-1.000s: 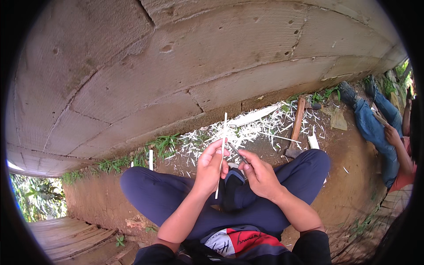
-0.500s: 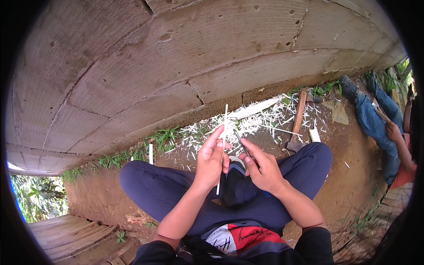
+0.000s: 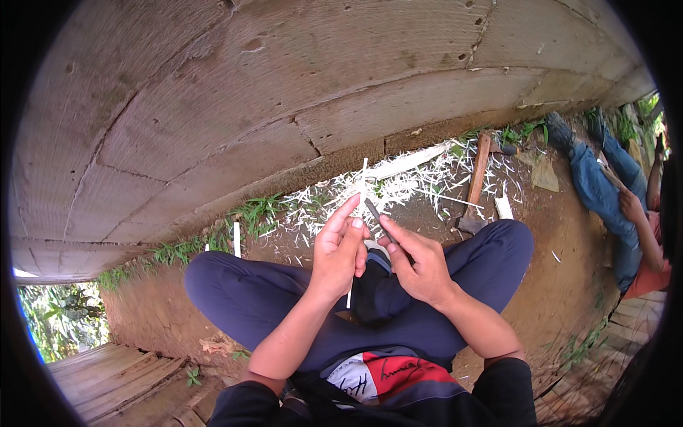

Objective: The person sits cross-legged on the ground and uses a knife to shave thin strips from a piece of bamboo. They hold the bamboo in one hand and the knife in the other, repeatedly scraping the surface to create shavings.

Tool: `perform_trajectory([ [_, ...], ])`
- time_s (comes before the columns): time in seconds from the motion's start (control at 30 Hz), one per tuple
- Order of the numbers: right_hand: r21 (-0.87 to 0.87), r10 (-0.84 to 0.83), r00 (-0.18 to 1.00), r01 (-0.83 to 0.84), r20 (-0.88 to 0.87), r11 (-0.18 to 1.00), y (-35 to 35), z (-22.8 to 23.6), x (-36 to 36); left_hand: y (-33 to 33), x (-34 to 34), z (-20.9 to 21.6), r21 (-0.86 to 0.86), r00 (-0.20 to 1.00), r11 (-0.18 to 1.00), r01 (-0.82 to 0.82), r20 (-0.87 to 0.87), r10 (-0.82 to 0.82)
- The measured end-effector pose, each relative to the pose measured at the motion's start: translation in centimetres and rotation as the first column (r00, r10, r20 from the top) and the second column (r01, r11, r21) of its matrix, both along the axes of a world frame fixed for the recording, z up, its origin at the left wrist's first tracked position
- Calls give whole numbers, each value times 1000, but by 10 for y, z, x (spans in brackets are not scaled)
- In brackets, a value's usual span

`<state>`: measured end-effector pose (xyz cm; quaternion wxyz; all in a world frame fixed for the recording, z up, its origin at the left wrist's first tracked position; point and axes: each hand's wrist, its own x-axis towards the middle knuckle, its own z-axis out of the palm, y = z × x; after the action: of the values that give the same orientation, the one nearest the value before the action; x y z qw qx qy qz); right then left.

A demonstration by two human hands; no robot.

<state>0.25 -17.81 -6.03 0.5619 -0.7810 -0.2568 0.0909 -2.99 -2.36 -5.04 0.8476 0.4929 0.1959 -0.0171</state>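
Observation:
My left hand (image 3: 340, 245) is closed around a thin pale wooden stick (image 3: 365, 171), whose upper end rises past my fingertips and whose lower end shows below the palm. A small dark-bladed knife (image 3: 373, 211) is gripped in my right hand (image 3: 420, 263); its handle is mostly hidden by the fingers. The blade points up and left, its tip close beside the stick near my left fingertips. Whether the edge touches the stick I cannot tell. Both hands are held above my crossed legs (image 3: 249, 285).
White wood shavings (image 3: 420, 185) lie along the base of a block wall (image 3: 235, 164). Among them are a pale wood piece (image 3: 405, 165) and a hammer-like tool with a wooden handle (image 3: 479, 167). A person in blue jeans (image 3: 605, 199) sits at the right.
The knife in my right hand has moved up and left, bringing its blade close to the stick. My left hand keeps its hold, and the view has shifted slightly.

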Motion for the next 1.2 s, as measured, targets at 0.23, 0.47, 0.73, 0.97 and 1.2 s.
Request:
perform_trajectory([
  [0.23, 7, -17, 999, 16, 41, 1000, 3, -3, -1, 0, 0, 0, -2, 1000, 1000, -7, 2, 7],
  [0.47, 18, -108, 992, 110, -62, 994, 3, 3, 0, -18, -13, -7, 33, 998, 998, 45, 30, -46],
  [0.73, 17, -77, 996, 76, 39, 997, 7, 3, -1, -7, -7, -3, 23, 1000, 1000, 4, 11, -5],
  [0.97, 86, -233, 969, 226, 82, 970, 4, 9, 5, -16, -16, -2, 106, 993, 988, 115, 9, -116],
  [1.2, 328, -470, 822, 563, -322, 759, -39, 25, 38, -17, -18, -3, 145, 981, 972, 185, 36, -192],
])
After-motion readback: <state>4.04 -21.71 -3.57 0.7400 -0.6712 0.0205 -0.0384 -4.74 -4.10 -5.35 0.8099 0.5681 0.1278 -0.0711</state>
